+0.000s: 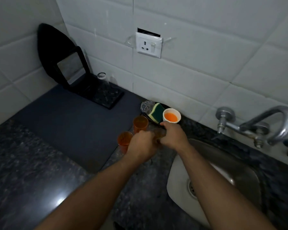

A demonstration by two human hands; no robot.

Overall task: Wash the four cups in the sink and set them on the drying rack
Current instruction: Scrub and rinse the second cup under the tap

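Observation:
Two translucent orange cups stand on the counter at the dark mat's right edge, one further back (140, 123) and one nearer (124, 139). A third orange-brown cup (159, 136) shows between my hands, mostly hidden by them. My left hand (142, 145) curls its fingers against that cup from the left. My right hand (172, 137) grips it from the right, one fingertip reaching up to the base of a white cup (172, 116) filled with orange liquid. The steel sink (176, 176) lies to the right, under my right forearm.
A green-and-yellow sponge (156, 112) and a steel scrubber (146, 106) sit behind the cups by the wall. A dark mat (70, 130) covers the counter, with a black stand (96, 92) holding a clear glass (102, 76) at its back. The tap (263, 125) juts from the wall on the right.

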